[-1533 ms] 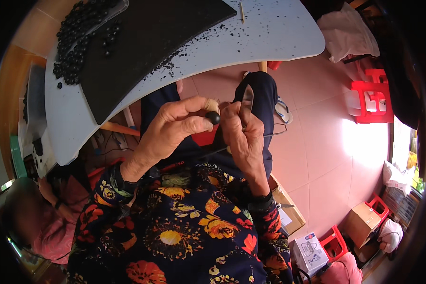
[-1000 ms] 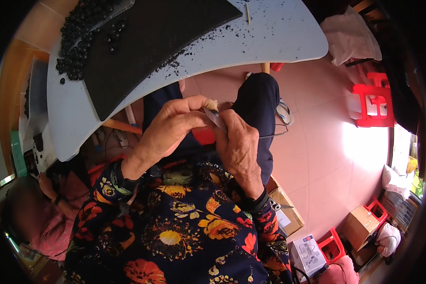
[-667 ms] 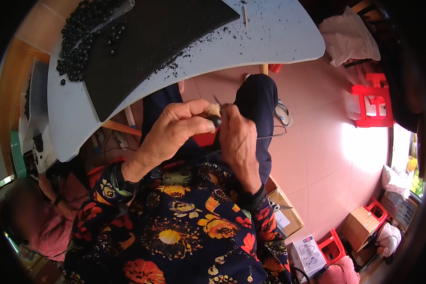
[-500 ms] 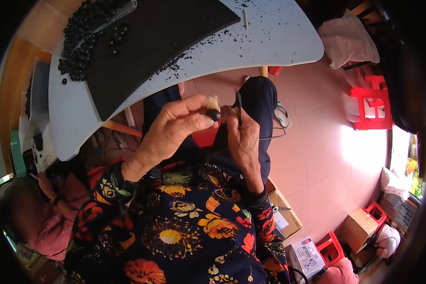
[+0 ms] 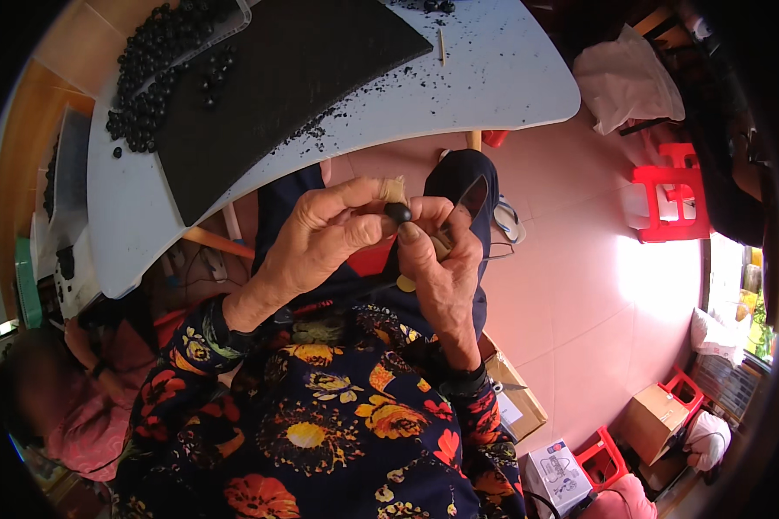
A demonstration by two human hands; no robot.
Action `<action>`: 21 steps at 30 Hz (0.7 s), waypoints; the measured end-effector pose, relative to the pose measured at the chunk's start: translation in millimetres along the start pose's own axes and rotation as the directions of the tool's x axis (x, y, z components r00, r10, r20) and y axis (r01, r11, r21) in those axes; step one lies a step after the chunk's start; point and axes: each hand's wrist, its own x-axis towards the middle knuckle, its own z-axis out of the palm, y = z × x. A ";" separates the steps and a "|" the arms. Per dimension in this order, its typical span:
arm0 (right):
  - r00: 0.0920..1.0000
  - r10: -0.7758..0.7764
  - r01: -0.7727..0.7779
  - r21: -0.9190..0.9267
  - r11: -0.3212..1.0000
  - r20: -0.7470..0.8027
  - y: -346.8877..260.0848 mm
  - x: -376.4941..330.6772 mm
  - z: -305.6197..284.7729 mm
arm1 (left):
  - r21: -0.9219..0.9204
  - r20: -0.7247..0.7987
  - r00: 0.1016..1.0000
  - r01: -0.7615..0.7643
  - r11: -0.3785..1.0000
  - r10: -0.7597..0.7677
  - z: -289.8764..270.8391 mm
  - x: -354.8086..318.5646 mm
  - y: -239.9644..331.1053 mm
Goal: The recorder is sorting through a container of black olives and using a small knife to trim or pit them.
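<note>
Between the thumb and fingers of my left hand (image 5: pixel 307 233) is a small round black ball (image 5: pixel 397 212). Tan tape (image 5: pixel 393 188) wraps the tip of that hand's index finger. My right hand (image 5: pixel 444 268) is closed around a small knife (image 5: pixel 473 195), its dark blade sticking up past the knuckles. The right thumb and index finger meet the ball's right side. Both hands are over my lap, just off the table's near edge. Most of the knife's handle is hidden in the palm.
A pale table (image 5: pixel 493 86) carries a black mat (image 5: pixel 277 95), a heap of black balls (image 5: pixel 151 99), dark crumbs and a thin stick (image 5: pixel 442 47). A person in pink (image 5: pixel 95 424) sits at left. Red stools (image 5: pixel 669 201) and a cardboard box (image 5: pixel 519 402) stand at right.
My right hand has come left and up to the ball, and its thumb and index finger now touch it. The knife blade has turned, showing its flat. My left hand has barely moved.
</note>
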 end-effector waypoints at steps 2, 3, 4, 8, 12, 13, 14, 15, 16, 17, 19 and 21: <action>1.000 -0.008 0.009 0.028 1.000 -0.019 -3.3 3.2 2.7 | 0.093 0.012 0.996 -0.094 0.991 0.094 -4.2 0.3 -4.4; 1.000 0.020 -0.020 0.120 0.993 -0.004 -2.8 3.2 0.2 | 0.089 0.017 0.995 -0.095 0.992 0.094 -3.5 1.0 -3.5; 0.999 0.047 -0.049 0.211 0.976 0.014 -2.9 3.6 -1.4 | 0.107 0.032 0.995 -0.102 0.989 0.100 -2.8 1.9 -2.2; 0.997 0.071 -0.081 0.337 0.938 0.041 2.4 6.9 -1.7 | 0.221 0.029 0.991 -0.136 0.966 0.133 0.1 3.5 0.8; 0.994 0.087 -0.106 0.388 0.916 0.065 5.7 9.5 -3.3 | 0.211 0.050 0.989 -0.149 0.966 0.141 -1.5 6.8 1.9; 0.994 0.090 -0.107 0.386 0.916 0.063 4.9 8.7 -2.8 | 0.157 0.032 0.994 -0.112 0.981 0.108 -0.9 8.2 1.8; 0.995 0.087 -0.096 0.394 0.914 0.040 3.4 7.8 -2.1 | 0.101 0.015 0.997 -0.074 0.992 0.073 -0.1 8.8 1.6; 0.996 0.084 -0.085 0.405 0.910 0.020 2.6 7.8 -1.3 | 0.101 0.012 0.997 -0.073 0.992 0.072 0.4 8.1 1.2; 0.996 0.086 -0.088 0.406 0.910 0.022 1.1 7.7 0.4 | 0.069 -0.003 0.998 -0.064 0.996 0.065 1.0 7.0 1.0; 0.996 0.086 -0.077 0.326 0.942 -0.012 -0.6 7.6 2.7 | 0.038 -0.017 0.998 -0.056 0.998 0.057 1.2 6.1 1.0; 0.995 0.085 -0.071 0.241 0.968 -0.048 -1.2 6.8 3.3 | 0.122 -0.008 1.000 -0.001 0.993 0.002 0.2 6.3 8.8; 0.987 0.158 -0.143 0.246 0.959 -0.040 -0.5 7.7 0.7 | 0.206 -0.005 0.999 0.051 0.977 -0.051 -0.8 8.5 12.0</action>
